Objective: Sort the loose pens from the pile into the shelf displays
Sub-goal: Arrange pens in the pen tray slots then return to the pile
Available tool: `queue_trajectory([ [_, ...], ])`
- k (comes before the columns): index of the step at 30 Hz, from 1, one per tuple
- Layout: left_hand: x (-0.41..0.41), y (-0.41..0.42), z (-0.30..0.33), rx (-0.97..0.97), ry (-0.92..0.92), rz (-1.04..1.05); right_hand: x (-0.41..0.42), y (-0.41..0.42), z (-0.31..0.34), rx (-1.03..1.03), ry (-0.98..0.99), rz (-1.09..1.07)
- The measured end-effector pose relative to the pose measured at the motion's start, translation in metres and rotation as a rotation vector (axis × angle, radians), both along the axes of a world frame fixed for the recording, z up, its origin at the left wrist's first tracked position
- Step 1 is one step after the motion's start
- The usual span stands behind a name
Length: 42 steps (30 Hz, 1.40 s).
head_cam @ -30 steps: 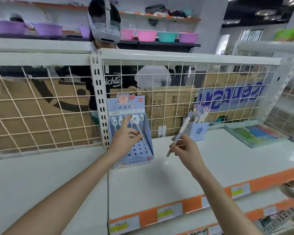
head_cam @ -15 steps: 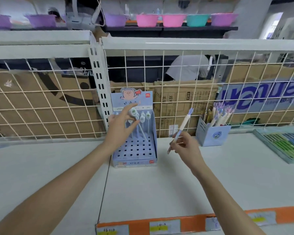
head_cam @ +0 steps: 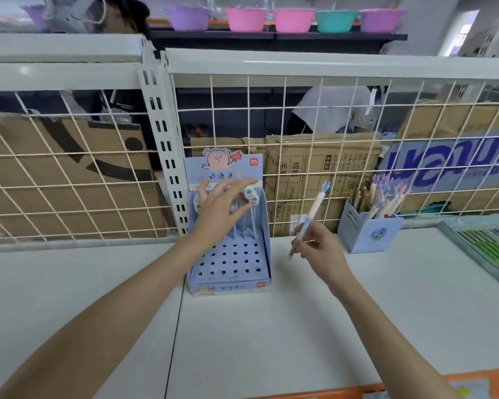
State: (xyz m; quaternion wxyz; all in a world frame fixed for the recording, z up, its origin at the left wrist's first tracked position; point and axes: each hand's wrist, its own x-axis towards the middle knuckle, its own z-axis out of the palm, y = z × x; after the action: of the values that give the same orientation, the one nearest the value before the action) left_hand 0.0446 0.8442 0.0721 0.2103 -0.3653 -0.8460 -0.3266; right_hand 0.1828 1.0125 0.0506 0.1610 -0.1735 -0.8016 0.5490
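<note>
White laminate shelf (head_cam: 271,326) carries a pale-blue cardboard display stand with a pig cartoon on its header (head_cam: 228,226), set against the white wire-grid back panel (head_cam: 329,139). Its sloped face is dotted with round holes, and a few thin pens with round white toppers (head_cam: 249,197) stand in the back rows. The left hand (head_cam: 219,214) is raised in front of those pens with fingers spread and straight; whether the fingertips touch a topper cannot be told. The right hand (head_cam: 319,249), just beside the stand on its right, pinches the lower barrel of a slim white-and-blue pen with a blue finger-shaped top (head_cam: 314,210), tilted with its top up toward the grid. Further right sits a small pale-blue square pen cup (head_cam: 369,234) holding similar pens, and at the far edge a flat tray of green and blue pens (head_cam: 490,246).
</note>
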Motion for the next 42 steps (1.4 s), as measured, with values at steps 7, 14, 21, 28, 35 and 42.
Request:
queue_trajectory([
  [7, -0.007, 0.004, 0.003, -0.082, 0.088, -0.037, -0.007, 0.001, 0.001, -0.019, 0.001, -0.016],
  [14, -0.013, 0.005, 0.001, -0.079, 0.122, -0.101, -0.008, 0.003, 0.002, -0.023, 0.014, -0.029],
  [21, -0.018, 0.006, -0.005, -0.126, 0.243, -0.139, -0.007, 0.0, -0.001, -0.007, -0.008, -0.048],
  [28, -0.025, 0.005, -0.01, -0.151, 0.332, -0.08, -0.006, -0.001, -0.001, 0.01, -0.014, -0.046],
  [35, -0.021, 0.004, -0.009, -0.055, 0.296, -0.007, -0.006, -0.003, -0.002, 0.035, -0.015, -0.046],
  [42, -0.018, 0.007, -0.007, -0.026, 0.29, 0.004, -0.006, -0.004, -0.005, 0.042, -0.035, -0.042],
])
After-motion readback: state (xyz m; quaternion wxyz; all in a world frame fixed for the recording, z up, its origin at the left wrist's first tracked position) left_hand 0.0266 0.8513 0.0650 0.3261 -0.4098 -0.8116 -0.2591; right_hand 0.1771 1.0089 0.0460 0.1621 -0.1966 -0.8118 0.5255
